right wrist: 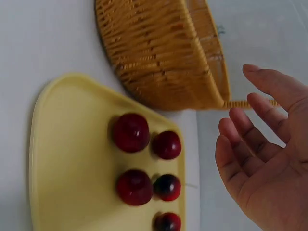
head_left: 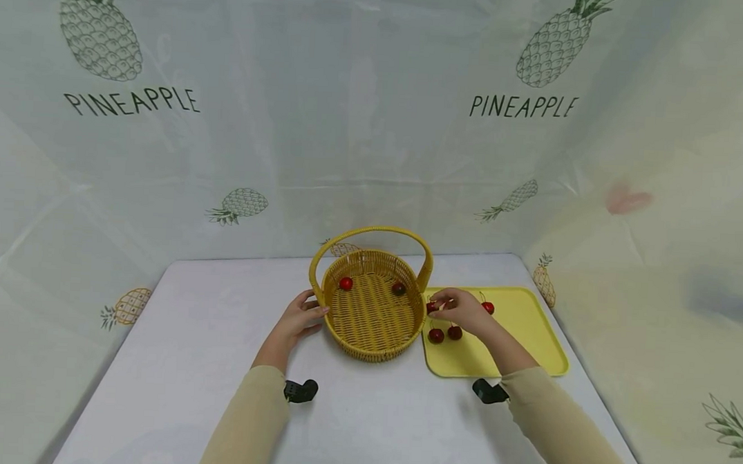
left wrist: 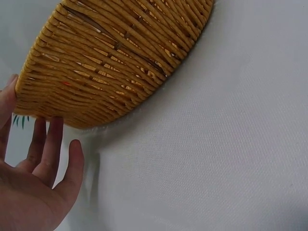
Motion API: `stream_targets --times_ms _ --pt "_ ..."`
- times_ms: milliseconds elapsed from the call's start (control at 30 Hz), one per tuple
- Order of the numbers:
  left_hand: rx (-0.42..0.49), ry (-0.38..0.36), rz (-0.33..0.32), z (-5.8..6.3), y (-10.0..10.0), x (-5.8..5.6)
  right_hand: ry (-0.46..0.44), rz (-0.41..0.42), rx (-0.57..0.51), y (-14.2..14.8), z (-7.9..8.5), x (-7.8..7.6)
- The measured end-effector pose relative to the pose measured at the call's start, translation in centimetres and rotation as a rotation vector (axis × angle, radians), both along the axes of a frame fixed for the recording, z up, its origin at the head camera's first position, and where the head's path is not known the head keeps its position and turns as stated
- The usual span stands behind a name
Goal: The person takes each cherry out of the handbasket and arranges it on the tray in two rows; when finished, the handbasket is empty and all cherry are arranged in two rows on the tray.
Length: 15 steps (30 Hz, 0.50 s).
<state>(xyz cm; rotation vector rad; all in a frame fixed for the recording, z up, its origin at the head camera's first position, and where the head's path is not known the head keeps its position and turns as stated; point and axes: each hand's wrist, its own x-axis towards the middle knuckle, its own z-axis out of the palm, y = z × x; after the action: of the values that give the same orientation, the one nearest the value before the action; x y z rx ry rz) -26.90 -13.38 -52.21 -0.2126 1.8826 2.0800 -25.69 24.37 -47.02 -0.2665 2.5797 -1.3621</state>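
A round yellow wicker basket [head_left: 373, 315] with a tall arched handle stands at mid-table. Two red cherries [head_left: 346, 283] lie apart inside it. My left hand [head_left: 301, 316] touches the basket's left side, fingertips at the rim and outer weave, little finger off it in the left wrist view. Several cherries [right wrist: 131, 133] sit on the yellow tray [head_left: 516, 335] to the right, grouped near its left end. Over that end hovers my right hand [head_left: 461, 311], overlapping some cherries in the head view. Its fingers [right wrist: 250, 132] are spread loosely with nothing between them in the right wrist view.
The tray's left edge lies close beside the basket. A white tabletop [head_left: 363, 418] stretches in front of both. Pineapple-printed sheeting [head_left: 363, 142] hangs behind the table and along its sides. The basket's handle [head_left: 374, 229] arches up near the back edge.
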Motion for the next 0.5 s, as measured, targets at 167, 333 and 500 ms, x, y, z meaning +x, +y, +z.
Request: stream_targets --times_ms 167,333,500 --pt "-0.026 0.015 0.010 -0.6 0.1 -0.1 0.008 0.045 -0.009 -1.8 0.7 0.0" --pt "-0.043 0.026 0.018 -0.7 0.2 -0.1 -0.011 0.062 -0.017 -3.3 1.1 -0.5" --pt "-0.038 0.030 0.016 -0.7 0.2 -0.1 -0.033 0.074 -0.001 -4.7 0.9 -1.4"
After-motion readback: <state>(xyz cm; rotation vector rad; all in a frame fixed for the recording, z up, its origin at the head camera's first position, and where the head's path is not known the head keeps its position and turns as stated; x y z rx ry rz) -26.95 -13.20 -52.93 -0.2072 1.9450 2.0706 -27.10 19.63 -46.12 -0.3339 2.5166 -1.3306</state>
